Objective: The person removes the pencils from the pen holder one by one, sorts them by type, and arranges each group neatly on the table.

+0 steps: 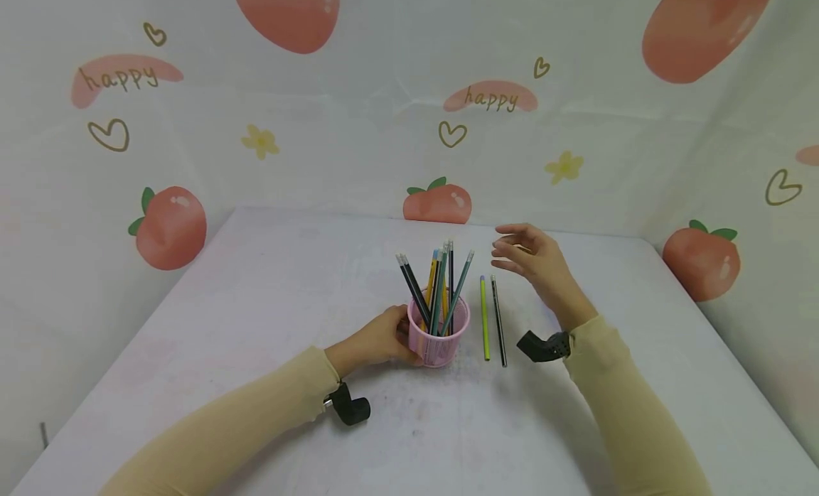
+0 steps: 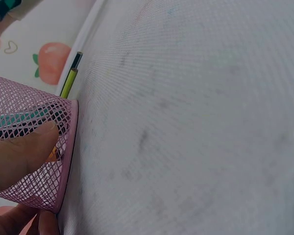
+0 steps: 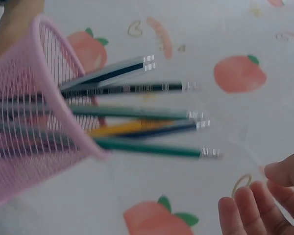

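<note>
A pink mesh pencil cup [image 1: 438,352] stands on the table, holding several pencils, dark, teal and yellow, with their eraser ends up. My left hand [image 1: 380,337] grips the cup from its left side. In the left wrist view the thumb [image 2: 24,154] lies across the mesh and other fingers show below the cup. To the right of the cup and above the table is my right hand [image 1: 536,260], its fingers loosely bent and holding nothing. In the right wrist view those fingers [image 3: 255,208] are apart from the pencils' eraser ends.
Just right of the cup, a yellow-green pencil [image 1: 484,322] and a black pencil [image 1: 499,322] lie side by side on the white table [image 1: 275,290]. Behind the table hangs a white backdrop [image 1: 358,119] printed with peaches, hearts and flowers.
</note>
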{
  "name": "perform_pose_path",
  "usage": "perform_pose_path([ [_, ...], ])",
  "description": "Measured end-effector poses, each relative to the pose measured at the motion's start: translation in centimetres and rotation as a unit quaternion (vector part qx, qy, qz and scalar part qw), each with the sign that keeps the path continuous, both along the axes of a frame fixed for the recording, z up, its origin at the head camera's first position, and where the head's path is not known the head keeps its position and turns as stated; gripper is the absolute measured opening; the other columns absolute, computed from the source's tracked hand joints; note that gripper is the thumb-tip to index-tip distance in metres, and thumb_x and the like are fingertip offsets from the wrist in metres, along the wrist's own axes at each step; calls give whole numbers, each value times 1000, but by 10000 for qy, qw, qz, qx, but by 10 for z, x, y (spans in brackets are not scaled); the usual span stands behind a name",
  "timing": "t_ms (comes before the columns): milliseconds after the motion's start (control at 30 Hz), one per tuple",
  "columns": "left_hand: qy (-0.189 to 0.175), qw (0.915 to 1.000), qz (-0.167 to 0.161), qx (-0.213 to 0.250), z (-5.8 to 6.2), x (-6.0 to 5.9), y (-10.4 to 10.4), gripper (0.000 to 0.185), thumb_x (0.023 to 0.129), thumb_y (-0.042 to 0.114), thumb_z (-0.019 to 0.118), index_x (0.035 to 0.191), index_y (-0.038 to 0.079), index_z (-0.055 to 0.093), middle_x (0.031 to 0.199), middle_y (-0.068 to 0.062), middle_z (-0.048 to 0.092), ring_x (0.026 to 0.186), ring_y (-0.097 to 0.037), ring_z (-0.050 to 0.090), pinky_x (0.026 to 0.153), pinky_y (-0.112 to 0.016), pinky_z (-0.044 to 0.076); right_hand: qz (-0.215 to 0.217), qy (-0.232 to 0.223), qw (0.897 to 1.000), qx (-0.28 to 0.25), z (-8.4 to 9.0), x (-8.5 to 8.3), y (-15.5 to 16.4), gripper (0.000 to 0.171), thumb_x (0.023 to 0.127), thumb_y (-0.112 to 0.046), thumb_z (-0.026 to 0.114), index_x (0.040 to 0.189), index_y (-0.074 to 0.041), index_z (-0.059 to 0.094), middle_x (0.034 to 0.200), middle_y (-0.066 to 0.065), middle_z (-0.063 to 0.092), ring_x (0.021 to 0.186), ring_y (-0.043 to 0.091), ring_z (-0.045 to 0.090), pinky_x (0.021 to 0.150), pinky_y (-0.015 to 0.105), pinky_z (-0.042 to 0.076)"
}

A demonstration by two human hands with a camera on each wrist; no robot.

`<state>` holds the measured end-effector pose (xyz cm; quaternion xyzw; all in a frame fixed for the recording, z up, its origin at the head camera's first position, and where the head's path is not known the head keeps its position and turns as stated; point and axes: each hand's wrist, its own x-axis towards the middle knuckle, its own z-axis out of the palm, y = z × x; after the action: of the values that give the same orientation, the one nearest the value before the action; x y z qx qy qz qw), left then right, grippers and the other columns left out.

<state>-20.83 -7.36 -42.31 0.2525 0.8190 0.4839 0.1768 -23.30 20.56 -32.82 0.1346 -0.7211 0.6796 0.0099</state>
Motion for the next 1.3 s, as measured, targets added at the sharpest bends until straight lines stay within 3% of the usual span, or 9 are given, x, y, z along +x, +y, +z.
perform_pose_path([
  [300,29,9999,-83,104,1,1,-2,67,66,3,84,124,-6,51,109,-14,64,98,-18,63,90,-33,53,437,619,9970,145,3,22,-28,26,93,-6,61,118,-14,57,105,6,60,94,16,65,84,30,56],
  [600,-75,9999,-40,67,2,2,0,68,67,3,84,126,-5,50,112,-14,64,100,-20,62,91,-35,53,525,486,9966,404,-3,28,-51,37,91,-3,64,125,4,52,102,6,60,89,17,64,81,33,57],
  [1000,-73,9999,-85,116,2,2,0,70,67,3,84,128,-4,49,115,-15,63,102,-20,63,91,-34,53,492,410,9940,888,-11,30,-65,36,91,-4,64,126,1,55,100,13,60,80,12,63,76,38,58],
  [1300,56,9999,-92,127,-1,1,-2,70,66,4,84,125,-7,50,112,-17,64,101,-20,63,89,-32,53,321,482,9878,1445,-14,30,-73,34,91,-10,66,122,-2,58,96,13,61,79,20,63,70,35,58],
])
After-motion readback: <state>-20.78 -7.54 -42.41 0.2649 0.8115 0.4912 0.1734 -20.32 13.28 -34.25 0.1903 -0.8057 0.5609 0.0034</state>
